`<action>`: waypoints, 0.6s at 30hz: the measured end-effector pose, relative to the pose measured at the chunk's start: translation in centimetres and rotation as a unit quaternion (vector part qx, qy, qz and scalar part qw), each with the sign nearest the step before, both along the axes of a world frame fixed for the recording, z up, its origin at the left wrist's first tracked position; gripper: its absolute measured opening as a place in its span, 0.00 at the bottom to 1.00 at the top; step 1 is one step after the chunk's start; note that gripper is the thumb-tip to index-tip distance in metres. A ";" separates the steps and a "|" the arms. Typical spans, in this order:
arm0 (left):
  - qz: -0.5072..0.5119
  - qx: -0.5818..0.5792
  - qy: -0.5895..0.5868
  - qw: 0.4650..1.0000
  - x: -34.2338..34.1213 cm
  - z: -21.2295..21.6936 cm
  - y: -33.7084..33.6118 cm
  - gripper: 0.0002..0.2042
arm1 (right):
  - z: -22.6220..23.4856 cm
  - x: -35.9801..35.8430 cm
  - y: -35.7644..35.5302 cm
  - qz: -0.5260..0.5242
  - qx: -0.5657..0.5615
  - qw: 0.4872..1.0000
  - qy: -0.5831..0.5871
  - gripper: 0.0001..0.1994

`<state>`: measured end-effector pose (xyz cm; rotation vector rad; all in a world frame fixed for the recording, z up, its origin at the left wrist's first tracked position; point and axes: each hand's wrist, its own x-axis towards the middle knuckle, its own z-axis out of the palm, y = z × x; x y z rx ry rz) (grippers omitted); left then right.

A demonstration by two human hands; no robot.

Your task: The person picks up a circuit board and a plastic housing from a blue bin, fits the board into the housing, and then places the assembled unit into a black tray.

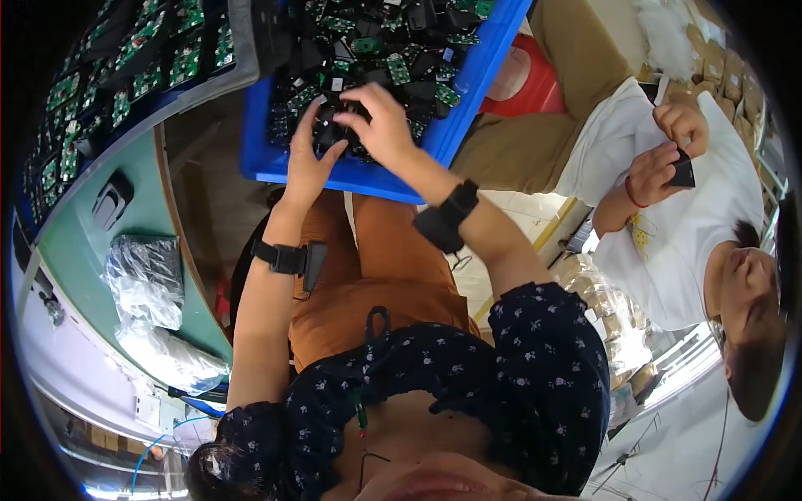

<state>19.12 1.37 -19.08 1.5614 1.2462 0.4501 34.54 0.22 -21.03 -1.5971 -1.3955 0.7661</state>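
Both my hands are over a blue bin heaped with loose green circuit boards and black plastic parts. My left hand reaches in over the near rim, its index finger stretched out and its thumb spread apart from it. To the right and slightly farther in, my right hand has bent fingers, with a gap between thumb and index finger. Dark parts show between the two hands; I cannot make out a held piece. Each wrist wears a black strap with a small black unit.
Trays of circuit boards stand at the upper left. On the green table lie a black plastic housing and plastic-wrapped packs. At right, a seated person holds a small dark piece. A red stool stands beyond the bin.
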 end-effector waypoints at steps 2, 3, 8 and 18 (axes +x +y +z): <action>0.024 -0.129 -0.083 0.988 -0.3 -0.9 -0.7 0.27 | 0.2 -1.2 -2.3 -0.049 -0.134 0.973 0.180 0.12; 0.075 -0.288 -0.117 0.947 0.1 -0.5 -0.8 0.26 | -0.5 -0.7 -3.2 -0.058 -0.202 0.939 0.271 0.11; 0.209 -0.451 -0.156 0.853 -1.5 -1.1 -2.1 0.20 | -5.8 4.0 -1.7 -0.224 -0.152 0.958 -0.099 0.11; 0.230 -0.418 -0.244 0.845 -2.1 3.0 -0.8 0.17 | -8.5 6.6 0.3 -0.073 -0.167 0.936 -0.302 0.10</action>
